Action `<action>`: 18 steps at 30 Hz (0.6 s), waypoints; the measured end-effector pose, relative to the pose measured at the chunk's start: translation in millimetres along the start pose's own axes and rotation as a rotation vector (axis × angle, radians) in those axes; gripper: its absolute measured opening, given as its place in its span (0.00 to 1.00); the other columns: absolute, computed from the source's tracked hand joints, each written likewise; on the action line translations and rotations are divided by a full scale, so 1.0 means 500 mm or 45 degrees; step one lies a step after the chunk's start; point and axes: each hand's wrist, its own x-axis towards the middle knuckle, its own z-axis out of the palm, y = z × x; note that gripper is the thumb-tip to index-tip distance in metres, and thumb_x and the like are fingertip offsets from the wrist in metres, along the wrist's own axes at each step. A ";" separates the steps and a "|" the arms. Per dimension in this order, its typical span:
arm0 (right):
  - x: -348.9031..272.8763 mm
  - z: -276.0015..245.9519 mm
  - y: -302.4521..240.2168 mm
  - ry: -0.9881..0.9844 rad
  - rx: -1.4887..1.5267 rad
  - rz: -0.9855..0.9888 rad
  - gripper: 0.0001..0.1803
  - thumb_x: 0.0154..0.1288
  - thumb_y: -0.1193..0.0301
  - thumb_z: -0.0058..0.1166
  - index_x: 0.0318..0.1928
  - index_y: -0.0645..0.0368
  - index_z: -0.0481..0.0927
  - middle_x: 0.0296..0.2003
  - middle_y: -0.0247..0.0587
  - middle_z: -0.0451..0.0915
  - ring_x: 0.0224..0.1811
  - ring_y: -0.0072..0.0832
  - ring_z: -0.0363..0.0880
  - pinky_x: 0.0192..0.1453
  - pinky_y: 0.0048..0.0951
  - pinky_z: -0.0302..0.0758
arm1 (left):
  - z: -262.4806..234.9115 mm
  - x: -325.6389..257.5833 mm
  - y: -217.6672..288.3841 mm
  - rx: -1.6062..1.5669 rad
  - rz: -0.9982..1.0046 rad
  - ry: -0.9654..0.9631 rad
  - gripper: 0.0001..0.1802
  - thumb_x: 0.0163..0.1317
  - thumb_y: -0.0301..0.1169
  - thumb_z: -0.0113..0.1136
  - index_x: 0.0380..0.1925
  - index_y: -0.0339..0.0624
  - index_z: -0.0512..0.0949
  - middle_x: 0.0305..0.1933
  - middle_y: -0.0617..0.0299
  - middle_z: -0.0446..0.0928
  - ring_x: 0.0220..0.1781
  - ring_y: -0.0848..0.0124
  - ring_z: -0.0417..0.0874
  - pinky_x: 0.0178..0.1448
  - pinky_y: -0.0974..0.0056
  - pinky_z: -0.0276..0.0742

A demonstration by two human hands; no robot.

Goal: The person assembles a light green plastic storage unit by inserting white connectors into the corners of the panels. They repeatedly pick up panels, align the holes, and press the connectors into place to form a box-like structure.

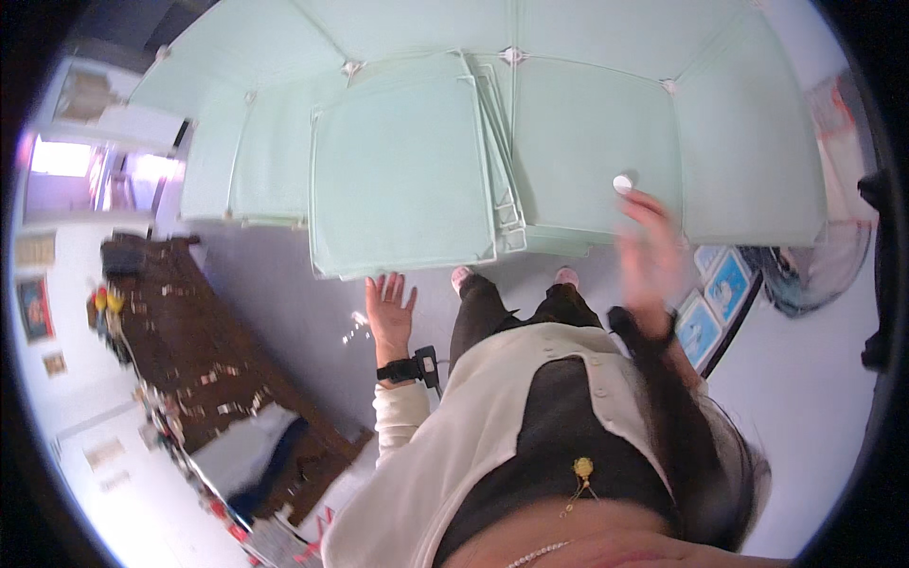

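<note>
Mint-green panels (pixel 402 180) fill the upper half of the view: a frame of square plastic sheets joined at white corner connectors, with a loose stack leaning against it at the middle. The right hand (pixel 649 251) is raised in front of the frame, blurred, and a small white disc (pixel 622 184) sits right at its fingertips (pixel 636 201). It looks pinched or pressed by the upper fingers, though the blur keeps me from being sure which. The disc lies against the panel face to the right of the stack, just below 1 of the frame's seams.

The left hand (pixel 391 317) hangs lower, fingers spread and empty, palm toward the floor (pixel 284 303), just under the bottom edge of the front panel of the stack but not touching it.

My reading is that the step in hand is fitting a connector piece to the frame. The next move would call for lining the disc up with a corner joint (pixel 669 85) and pushing squarely, with the free hand bracing the panel so it does not flex away.
</note>
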 end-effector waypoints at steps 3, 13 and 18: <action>0.008 0.279 0.056 -0.210 0.024 0.724 0.28 0.67 0.60 0.58 0.59 0.69 0.72 0.56 0.61 0.74 0.62 0.48 0.72 0.66 0.38 0.68 | 0.031 0.065 0.040 -0.074 -0.220 -0.426 0.24 0.68 0.44 0.60 0.59 0.45 0.72 0.63 0.55 0.71 0.67 0.60 0.70 0.71 0.47 0.67; -0.018 0.560 -0.002 -0.287 0.014 0.446 0.27 0.60 0.64 0.61 0.55 0.70 0.74 0.49 0.62 0.77 0.50 0.53 0.78 0.58 0.45 0.74 | -0.038 0.208 0.240 0.035 -0.059 -0.438 0.21 0.69 0.35 0.59 0.57 0.37 0.73 0.58 0.57 0.77 0.61 0.63 0.77 0.67 0.55 0.73; -0.011 0.680 -0.084 -0.491 0.817 0.490 0.16 0.61 0.70 0.58 0.47 0.65 0.81 0.39 0.54 0.82 0.43 0.48 0.82 0.50 0.44 0.78 | -0.078 0.305 0.367 0.112 0.200 -0.197 0.20 0.73 0.39 0.54 0.55 0.34 0.73 0.58 0.55 0.77 0.61 0.61 0.77 0.67 0.56 0.73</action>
